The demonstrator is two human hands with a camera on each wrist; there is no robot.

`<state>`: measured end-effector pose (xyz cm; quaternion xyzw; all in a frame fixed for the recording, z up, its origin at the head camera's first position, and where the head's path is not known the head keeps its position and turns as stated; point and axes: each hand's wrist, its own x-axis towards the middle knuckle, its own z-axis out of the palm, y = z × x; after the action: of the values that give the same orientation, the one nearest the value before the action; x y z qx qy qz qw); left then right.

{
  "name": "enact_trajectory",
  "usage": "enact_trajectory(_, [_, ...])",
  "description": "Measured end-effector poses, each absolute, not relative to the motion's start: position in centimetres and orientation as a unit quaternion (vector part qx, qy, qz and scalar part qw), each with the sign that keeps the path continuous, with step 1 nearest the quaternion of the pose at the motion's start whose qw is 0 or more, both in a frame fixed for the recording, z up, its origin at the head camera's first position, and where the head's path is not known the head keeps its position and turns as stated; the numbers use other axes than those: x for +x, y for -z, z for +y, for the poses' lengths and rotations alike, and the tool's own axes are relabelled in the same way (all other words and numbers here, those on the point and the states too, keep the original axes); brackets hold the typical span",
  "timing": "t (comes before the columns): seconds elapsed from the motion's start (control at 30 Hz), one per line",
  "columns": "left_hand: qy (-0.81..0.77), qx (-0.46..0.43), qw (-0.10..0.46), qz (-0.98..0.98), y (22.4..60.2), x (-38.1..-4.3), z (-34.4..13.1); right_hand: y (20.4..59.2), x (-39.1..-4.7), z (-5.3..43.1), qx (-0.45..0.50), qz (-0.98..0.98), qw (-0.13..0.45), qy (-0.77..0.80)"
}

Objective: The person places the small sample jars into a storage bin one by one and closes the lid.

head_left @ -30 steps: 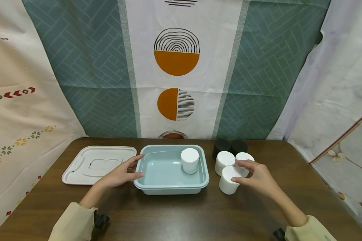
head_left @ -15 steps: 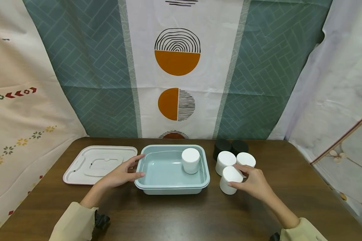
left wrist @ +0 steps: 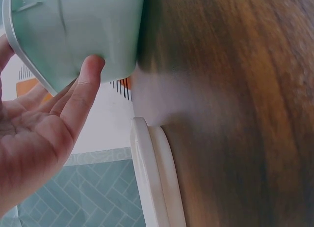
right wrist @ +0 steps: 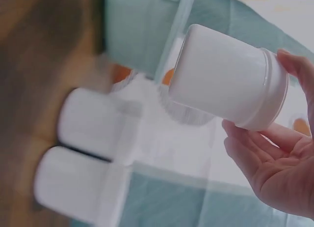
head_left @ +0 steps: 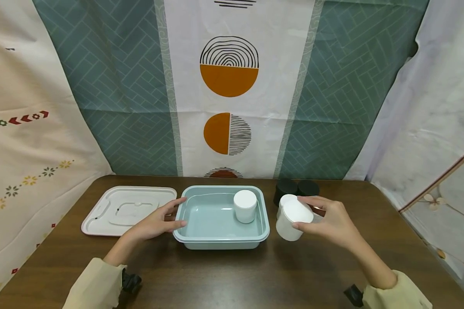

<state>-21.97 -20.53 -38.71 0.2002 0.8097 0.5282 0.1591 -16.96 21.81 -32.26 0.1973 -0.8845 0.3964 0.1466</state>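
Note:
My right hand (head_left: 330, 223) holds a white lidded jar (head_left: 291, 221) by its lid, thumb and fingers on opposite sides. In the right wrist view, this jar (right wrist: 221, 77) hangs tilted above the table. Two more white jars (right wrist: 98, 124) stand below it, side by side; the head view hides most of them. My left hand (head_left: 156, 223) rests at the left side of a pale blue-green tub (head_left: 220, 244), fingers spread. In the left wrist view, fingers touch the tub's outer wall (left wrist: 115, 35). Another white jar (head_left: 245, 208) stands upright in the tub's right part.
Two black jars (head_left: 285, 189) stand at the table's back edge, behind the white ones. A white lid (head_left: 129, 210) lies flat left of the tub. The brown wooden table (head_left: 220, 279) ends at a patterned curtain (head_left: 228, 163).
My right hand has moved from the lid of the front white jar to lifting it up and slightly left. The left hand and the tub stay put.

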Motion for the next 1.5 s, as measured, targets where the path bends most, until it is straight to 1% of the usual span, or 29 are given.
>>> enact_trajectory(0.13, [-0.526, 0.201, 0.160, 0.811, 38.7, -22.0, -20.7, 31.1, -17.7, 20.3, 0.212, -0.876, 0.133, -0.413])
enact_trajectory(0.3, [-0.524, 0.203, 0.160, 0.811, 38.8, -22.0, -20.7, 30.7, -19.0, 18.1, 0.230, -0.865, 0.117, -0.430])
enact_trajectory(0.47, [-0.525, 0.203, 0.166, 0.810, 38.9, -22.1, -20.5, 31.2, -20.2, 16.1, 0.242, -0.852, 0.099, -0.453])
enact_trajectory(0.63, [-0.525, 0.205, 0.167, 0.809, 39.0, -22.0, -20.3, 32.4, -20.8, 14.8, 0.260, -0.849, 0.084, -0.452])
enact_trajectory(0.87, [-0.524, 0.202, 0.162, 0.812, 39.0, -22.0, -20.3, 34.2, -20.8, 13.9, 0.264, -0.869, 0.072, -0.413])
enact_trajectory(1.13, [-0.528, 0.203, 0.162, 0.809, 38.9, -22.0, -20.3, 35.9, -21.1, 13.6, 0.288, -0.891, 0.083, -0.340])
enact_trajectory(1.5, [-0.522, 0.192, 0.158, 0.816, 38.9, -22.0, -20.5, 35.8, -21.4, 13.1, 0.320, -0.912, 0.082, -0.243])
